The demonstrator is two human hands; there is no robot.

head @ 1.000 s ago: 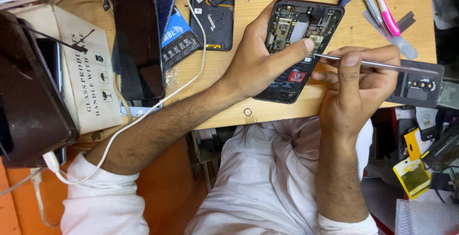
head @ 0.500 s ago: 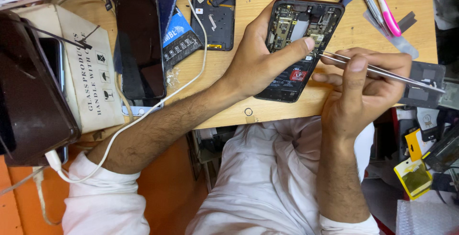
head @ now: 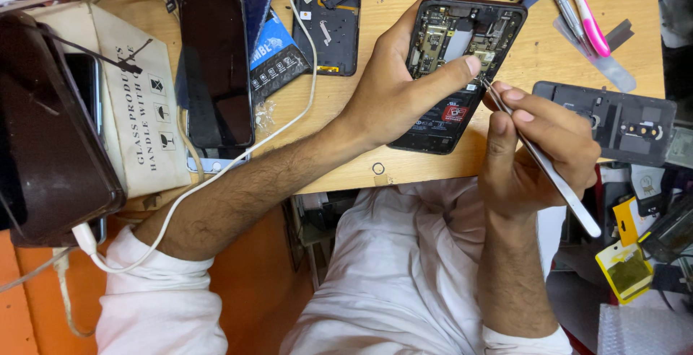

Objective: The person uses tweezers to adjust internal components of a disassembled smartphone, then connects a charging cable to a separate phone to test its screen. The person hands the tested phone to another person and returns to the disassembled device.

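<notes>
An opened black phone [head: 462,27] with its circuit board bare lies on the wooden table [head: 361,117]. My left hand [head: 401,88] grips its left side, thumb lying across the board. My right hand [head: 534,146] pinches metal tweezers [head: 548,171], whose tip touches the board beside my left thumb. The tweezers' rear end points down to the right, past the table edge.
A black phone [head: 216,70] lies screen up at the left on a cardboard box [head: 137,110], with a white cable [head: 289,120] crossing my left forearm. A black back cover [head: 328,16] lies at the top, another cover [head: 621,124] at right. Pens [head: 585,12] sit at top right.
The tweezers have swung from almost level to steeply slanted, rear end dropping down to the right. My right hand turned with them. My left hand stays on the phone.
</notes>
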